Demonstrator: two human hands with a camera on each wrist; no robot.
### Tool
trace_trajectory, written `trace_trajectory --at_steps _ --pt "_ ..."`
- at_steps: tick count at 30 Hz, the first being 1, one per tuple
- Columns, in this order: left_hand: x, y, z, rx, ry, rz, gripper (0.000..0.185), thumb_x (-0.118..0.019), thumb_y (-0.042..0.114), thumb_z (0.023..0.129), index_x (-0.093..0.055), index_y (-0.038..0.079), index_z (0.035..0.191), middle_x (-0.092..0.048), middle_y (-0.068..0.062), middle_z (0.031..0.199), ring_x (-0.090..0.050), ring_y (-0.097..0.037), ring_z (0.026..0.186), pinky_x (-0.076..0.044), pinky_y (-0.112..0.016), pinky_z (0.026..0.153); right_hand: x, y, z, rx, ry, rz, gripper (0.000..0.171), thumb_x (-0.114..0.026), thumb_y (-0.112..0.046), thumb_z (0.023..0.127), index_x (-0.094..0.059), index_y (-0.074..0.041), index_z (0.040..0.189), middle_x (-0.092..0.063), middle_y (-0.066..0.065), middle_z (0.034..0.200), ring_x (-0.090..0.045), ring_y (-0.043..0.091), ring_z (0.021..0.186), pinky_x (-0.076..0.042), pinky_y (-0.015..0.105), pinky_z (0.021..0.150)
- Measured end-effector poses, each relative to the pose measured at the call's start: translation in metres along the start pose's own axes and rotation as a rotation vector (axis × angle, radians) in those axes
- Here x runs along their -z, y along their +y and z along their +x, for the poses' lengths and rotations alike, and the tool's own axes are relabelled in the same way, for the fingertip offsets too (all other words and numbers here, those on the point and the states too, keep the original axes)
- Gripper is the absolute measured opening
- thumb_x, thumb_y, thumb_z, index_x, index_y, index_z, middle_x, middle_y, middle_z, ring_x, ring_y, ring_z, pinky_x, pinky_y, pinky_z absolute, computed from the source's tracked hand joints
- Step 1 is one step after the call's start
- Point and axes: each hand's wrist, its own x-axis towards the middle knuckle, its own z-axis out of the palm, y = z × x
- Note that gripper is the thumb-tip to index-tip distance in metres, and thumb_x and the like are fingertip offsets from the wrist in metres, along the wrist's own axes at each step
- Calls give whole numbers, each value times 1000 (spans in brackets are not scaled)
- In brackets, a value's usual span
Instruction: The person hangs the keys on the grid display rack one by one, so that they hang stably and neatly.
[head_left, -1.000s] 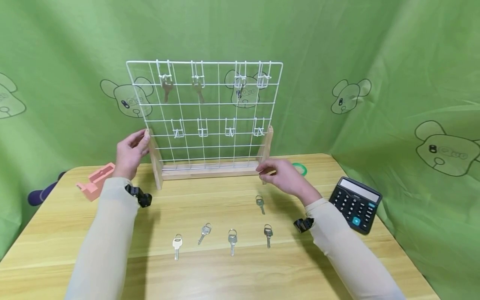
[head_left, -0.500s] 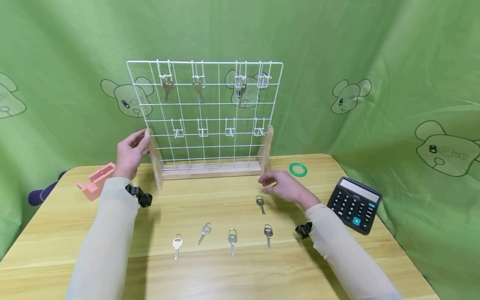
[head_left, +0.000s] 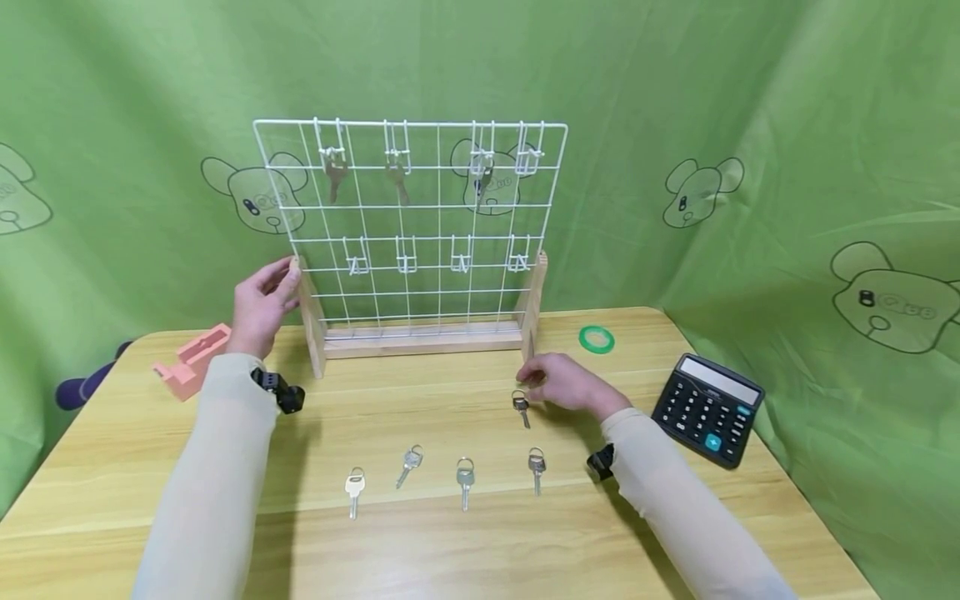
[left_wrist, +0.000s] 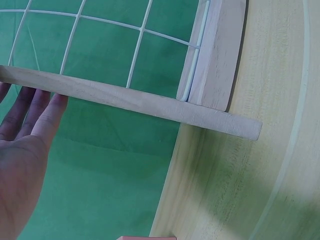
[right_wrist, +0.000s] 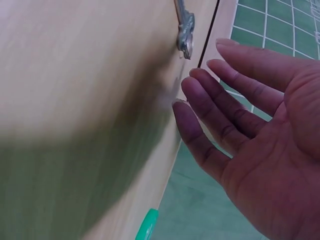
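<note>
At the left wooden post [left_wrist: 125,100] of a white wire grid rack [head_left: 438,208], my left hand [head_left: 258,308] holds the upright near its top, fingertips at its edge; in the left wrist view the thumb does not show. My right hand [head_left: 562,382] hovers low beside a key with a ring [head_left: 521,408] lying on the table. In the right wrist view that key [right_wrist: 185,30] is just beyond the spread, slightly bent fingers, with nothing in them. Further keys lie nearer: one pale key [head_left: 355,492], one tilted key [head_left: 410,465] and two darker ones, among them a key [head_left: 537,471] at right.
Three keys, such as the leftmost key [head_left: 335,177], hang from the rack's upper hooks. Its lower hooks [head_left: 406,262] carry no keys. A calculator [head_left: 708,408] and green ring [head_left: 596,339] lie right; a pink holder [head_left: 193,362] stands left on the wooden table [head_left: 420,558].
My right hand has come down and towards me, from the foot of the rack's right post to the nearest key. The left hand has stayed at the left post.
</note>
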Motion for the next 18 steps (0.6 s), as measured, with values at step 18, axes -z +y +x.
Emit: trace_trajectory --at_steps 18 --pt "1 -1 1 4 -1 13 57 -64 33 95 -48 12 144 -47 -14 144 -49 -27 126 -53 -25 95 -14 2 16 -34 27 -136 10 -69 2 87 -71 -5 93 -65 -1 84 -59 18 82 -56 35 80"
